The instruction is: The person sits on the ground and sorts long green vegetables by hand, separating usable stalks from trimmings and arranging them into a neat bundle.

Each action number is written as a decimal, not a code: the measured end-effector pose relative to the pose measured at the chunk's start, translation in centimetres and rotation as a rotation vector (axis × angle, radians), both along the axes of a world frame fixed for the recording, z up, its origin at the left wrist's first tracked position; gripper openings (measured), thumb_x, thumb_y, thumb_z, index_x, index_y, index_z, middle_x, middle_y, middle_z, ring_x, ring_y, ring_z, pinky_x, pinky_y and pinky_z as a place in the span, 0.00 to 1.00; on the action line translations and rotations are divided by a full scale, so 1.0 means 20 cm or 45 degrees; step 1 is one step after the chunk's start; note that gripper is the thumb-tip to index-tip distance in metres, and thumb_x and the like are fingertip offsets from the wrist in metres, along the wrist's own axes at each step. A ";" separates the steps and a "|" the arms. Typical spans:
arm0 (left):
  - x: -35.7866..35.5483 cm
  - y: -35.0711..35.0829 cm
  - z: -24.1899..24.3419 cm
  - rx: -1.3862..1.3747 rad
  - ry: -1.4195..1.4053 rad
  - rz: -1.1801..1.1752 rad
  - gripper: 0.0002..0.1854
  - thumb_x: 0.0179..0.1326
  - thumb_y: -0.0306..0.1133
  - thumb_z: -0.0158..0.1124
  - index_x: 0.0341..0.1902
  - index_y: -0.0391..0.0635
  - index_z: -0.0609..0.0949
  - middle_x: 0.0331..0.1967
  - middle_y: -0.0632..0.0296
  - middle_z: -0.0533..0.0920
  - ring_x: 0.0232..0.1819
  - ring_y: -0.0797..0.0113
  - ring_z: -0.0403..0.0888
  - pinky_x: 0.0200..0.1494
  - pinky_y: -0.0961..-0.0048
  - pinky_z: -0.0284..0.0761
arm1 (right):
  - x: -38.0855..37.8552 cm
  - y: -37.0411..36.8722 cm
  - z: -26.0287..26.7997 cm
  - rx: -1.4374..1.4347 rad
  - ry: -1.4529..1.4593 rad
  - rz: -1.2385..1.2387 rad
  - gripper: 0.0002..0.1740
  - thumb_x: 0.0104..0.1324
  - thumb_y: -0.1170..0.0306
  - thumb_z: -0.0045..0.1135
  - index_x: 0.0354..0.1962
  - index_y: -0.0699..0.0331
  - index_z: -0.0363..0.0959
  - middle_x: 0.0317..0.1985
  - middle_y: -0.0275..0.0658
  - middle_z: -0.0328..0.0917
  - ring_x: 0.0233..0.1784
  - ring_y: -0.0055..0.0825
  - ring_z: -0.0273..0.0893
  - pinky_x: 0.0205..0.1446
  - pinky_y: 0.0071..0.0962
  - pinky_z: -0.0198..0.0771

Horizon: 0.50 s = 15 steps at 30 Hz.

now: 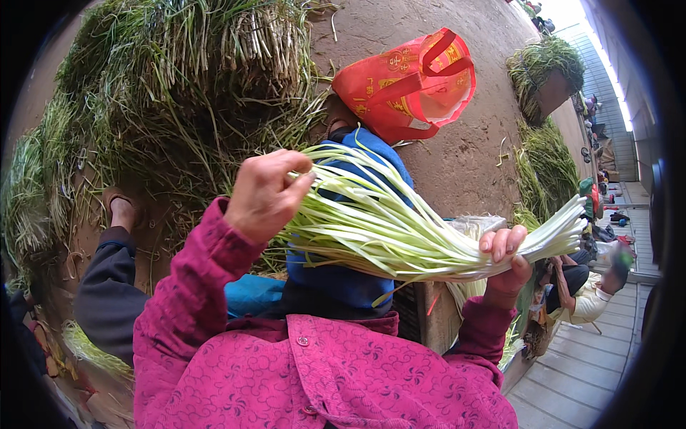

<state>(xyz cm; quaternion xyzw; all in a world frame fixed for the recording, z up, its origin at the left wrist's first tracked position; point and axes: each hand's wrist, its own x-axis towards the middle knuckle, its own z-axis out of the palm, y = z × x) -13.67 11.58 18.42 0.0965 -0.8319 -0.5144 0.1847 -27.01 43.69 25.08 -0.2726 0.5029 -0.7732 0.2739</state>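
A bundle of long pale green and white vegetable stalks [396,230] lies across my lap, its white ends towards the right. My right hand [505,263] is closed round the bundle near those white ends. At the leafy end, on the left, my left hand [273,193] has thumb and forefinger pinched together at the upper leaves; whether a leaf is between them is hard to tell. Beneath the bundle shows the blue cloth [335,276] over my leg.
A large heap of untrimmed green stalks [198,69] stands at the upper left. A red bag with handles [407,80] is beyond my knee. More heaps [546,155] lie at the right, near a seated person [584,300]. A wooden box [437,316] is beside me.
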 end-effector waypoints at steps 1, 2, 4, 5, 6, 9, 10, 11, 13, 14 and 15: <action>-0.05 0.02 0.00 -0.083 -0.006 -0.018 0.03 0.51 0.23 0.57 0.29 0.35 0.77 0.20 0.59 0.75 0.19 0.76 0.73 0.21 0.80 0.65 | 0.00 0.00 0.00 0.004 0.021 0.016 0.14 0.51 0.65 0.56 0.27 0.62 0.61 0.22 0.39 0.69 0.31 0.32 0.68 0.45 0.35 0.64; -0.08 0.05 -0.01 -0.101 -0.056 -0.022 0.04 0.50 0.24 0.59 0.28 0.36 0.77 0.19 0.59 0.75 0.18 0.75 0.73 0.21 0.79 0.65 | 0.00 -0.01 0.01 -0.002 0.037 0.030 0.14 0.52 0.65 0.57 0.27 0.62 0.61 0.22 0.39 0.69 0.31 0.33 0.68 0.44 0.35 0.64; -0.12 0.07 -0.02 -0.147 -0.184 -0.065 0.05 0.47 0.27 0.62 0.25 0.38 0.77 0.18 0.56 0.75 0.18 0.69 0.73 0.22 0.75 0.67 | 0.01 -0.01 0.01 -0.036 0.052 0.027 0.14 0.52 0.66 0.58 0.26 0.63 0.61 0.21 0.40 0.69 0.31 0.36 0.69 0.42 0.35 0.66; -0.13 0.07 -0.02 -0.143 -0.170 -0.081 0.05 0.46 0.27 0.62 0.25 0.38 0.77 0.18 0.56 0.75 0.18 0.68 0.73 0.23 0.74 0.67 | 0.02 -0.01 0.01 -0.030 0.066 0.016 0.14 0.52 0.66 0.58 0.26 0.63 0.61 0.21 0.40 0.69 0.30 0.36 0.69 0.42 0.35 0.66; -0.14 0.08 -0.03 -0.139 -0.159 -0.097 0.05 0.46 0.27 0.62 0.25 0.38 0.78 0.18 0.56 0.75 0.19 0.67 0.74 0.23 0.74 0.68 | 0.02 -0.01 0.01 -0.033 0.074 0.008 0.14 0.51 0.66 0.58 0.26 0.63 0.62 0.21 0.40 0.69 0.30 0.35 0.69 0.41 0.35 0.66; -0.14 0.09 -0.01 -0.156 -0.067 -0.129 0.04 0.43 0.25 0.61 0.23 0.38 0.77 0.18 0.55 0.75 0.20 0.64 0.74 0.24 0.72 0.67 | 0.04 -0.03 0.01 -0.065 0.083 -0.010 0.13 0.50 0.67 0.59 0.24 0.64 0.64 0.20 0.42 0.70 0.28 0.36 0.70 0.40 0.37 0.68; -0.13 0.10 0.00 -0.172 -0.041 -0.132 0.03 0.43 0.25 0.61 0.23 0.38 0.77 0.18 0.55 0.74 0.20 0.63 0.73 0.23 0.71 0.67 | 0.04 -0.03 0.02 -0.069 0.091 0.003 0.13 0.50 0.67 0.59 0.23 0.65 0.64 0.20 0.42 0.70 0.28 0.37 0.70 0.40 0.37 0.68; -0.13 0.10 0.00 -0.187 -0.015 -0.135 0.03 0.43 0.24 0.61 0.22 0.38 0.76 0.18 0.55 0.74 0.19 0.62 0.73 0.23 0.71 0.67 | 0.05 -0.03 0.02 -0.081 0.098 0.018 0.12 0.50 0.68 0.60 0.23 0.65 0.64 0.20 0.42 0.71 0.28 0.37 0.71 0.40 0.38 0.69; -0.11 0.11 0.03 -0.112 -0.086 -0.156 0.03 0.47 0.25 0.57 0.21 0.39 0.75 0.21 0.52 0.76 0.23 0.57 0.75 0.27 0.67 0.70 | 0.05 -0.04 0.04 -0.068 0.130 0.047 0.12 0.49 0.69 0.60 0.22 0.65 0.65 0.20 0.43 0.72 0.29 0.39 0.72 0.42 0.40 0.69; -0.11 0.11 0.04 -0.019 -0.097 -0.160 0.03 0.47 0.24 0.57 0.21 0.39 0.75 0.20 0.52 0.75 0.21 0.59 0.75 0.25 0.69 0.70 | 0.06 -0.05 0.04 -0.067 0.148 0.064 0.11 0.48 0.69 0.60 0.21 0.65 0.66 0.20 0.43 0.72 0.29 0.39 0.73 0.43 0.41 0.69; -0.10 0.11 0.06 0.074 -0.108 -0.164 0.03 0.47 0.23 0.57 0.21 0.38 0.75 0.19 0.52 0.75 0.19 0.62 0.74 0.24 0.71 0.70 | 0.06 -0.05 0.05 -0.063 0.180 0.071 0.11 0.48 0.69 0.60 0.21 0.65 0.66 0.20 0.43 0.73 0.29 0.40 0.73 0.45 0.42 0.69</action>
